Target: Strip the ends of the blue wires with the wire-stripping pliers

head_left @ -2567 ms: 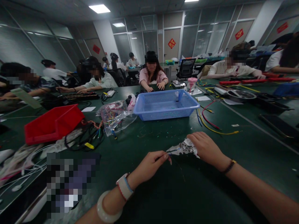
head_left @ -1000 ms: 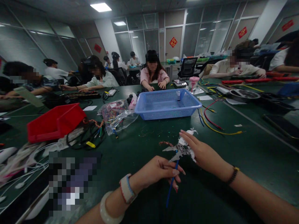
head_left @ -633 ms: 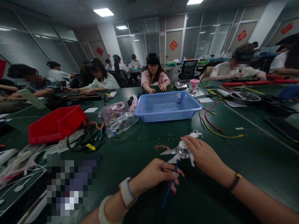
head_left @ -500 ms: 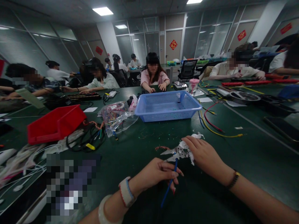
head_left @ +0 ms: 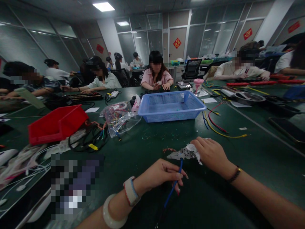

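Observation:
Between its thumb and fingers, my left hand (head_left: 166, 173) pinches a blue wire (head_left: 172, 192) that hangs slanting down toward me. The wire's upper end meets the jaws of the wire strippers (head_left: 182, 155). My right hand (head_left: 211, 152) is wrapped round the strippers' handles, which have white wrapping on them. The jaws point left and are closed at the wire; whether they cut into it I cannot tell. Just behind the jaw tips lies a bit of twisted copper strands (head_left: 169, 149) on the green table (head_left: 133, 146).
A blue mesh basket (head_left: 171, 117) stands ahead, with a clear bag of wires (head_left: 121, 119) to its left. Farther left are a red bin (head_left: 58, 124) and white cables (head_left: 35, 165). Red and yellow wires (head_left: 228, 136) lie right. Several people sit around the table.
The strippers' jaws have closed at the blue wire as my right hand squeezed the handles. My left hand still holds the wire in nearly the same place.

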The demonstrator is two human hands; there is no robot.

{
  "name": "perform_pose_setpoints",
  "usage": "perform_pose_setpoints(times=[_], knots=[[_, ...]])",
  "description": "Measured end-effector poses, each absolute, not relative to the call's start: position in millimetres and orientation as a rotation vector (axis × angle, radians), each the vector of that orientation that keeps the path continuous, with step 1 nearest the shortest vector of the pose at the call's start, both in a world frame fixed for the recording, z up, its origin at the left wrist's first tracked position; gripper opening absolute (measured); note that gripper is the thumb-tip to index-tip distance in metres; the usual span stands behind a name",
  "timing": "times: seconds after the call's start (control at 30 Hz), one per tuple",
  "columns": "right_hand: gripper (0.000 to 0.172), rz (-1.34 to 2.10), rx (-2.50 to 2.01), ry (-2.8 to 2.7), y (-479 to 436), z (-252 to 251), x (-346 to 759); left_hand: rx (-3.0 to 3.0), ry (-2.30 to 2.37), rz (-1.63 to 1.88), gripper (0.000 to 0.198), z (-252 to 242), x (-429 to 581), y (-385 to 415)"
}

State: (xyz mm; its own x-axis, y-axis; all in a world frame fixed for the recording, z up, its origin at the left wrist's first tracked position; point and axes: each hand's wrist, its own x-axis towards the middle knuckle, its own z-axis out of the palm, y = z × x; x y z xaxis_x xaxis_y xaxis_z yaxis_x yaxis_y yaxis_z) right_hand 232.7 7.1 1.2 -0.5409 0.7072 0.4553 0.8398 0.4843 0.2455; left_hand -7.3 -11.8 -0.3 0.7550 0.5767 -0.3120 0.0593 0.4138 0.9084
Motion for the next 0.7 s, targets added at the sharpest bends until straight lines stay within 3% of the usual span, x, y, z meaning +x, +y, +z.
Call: perform_pose_setpoints(times=[0.13, 0.3, 0.4, 0.53, 0.7], knots=[[0.017, -0.653, -1.292, -2.404, 8, -1, 236, 1.113, 0.630, 0.341, 0.025, 0, -7, -12], [0.052, -0.493, -1.323, -2.407, 15, -8, 242, 1.088, 0.606, 0.342, 0.027, -4, -9, -11], [0.064, -0.348, -1.324, -2.460, 18, -12, 244, 1.093, 0.600, 0.338, 0.027, -5, -10, -11], [0.064, -0.316, -1.327, -2.477, 18, -13, 244, 1.089, 0.587, 0.328, 0.027, -4, -9, -11], [0.050, -0.385, -1.282, -2.471, 18, -11, 240, 1.096, 0.614, 0.321, 0.029, -2, -8, -11]])
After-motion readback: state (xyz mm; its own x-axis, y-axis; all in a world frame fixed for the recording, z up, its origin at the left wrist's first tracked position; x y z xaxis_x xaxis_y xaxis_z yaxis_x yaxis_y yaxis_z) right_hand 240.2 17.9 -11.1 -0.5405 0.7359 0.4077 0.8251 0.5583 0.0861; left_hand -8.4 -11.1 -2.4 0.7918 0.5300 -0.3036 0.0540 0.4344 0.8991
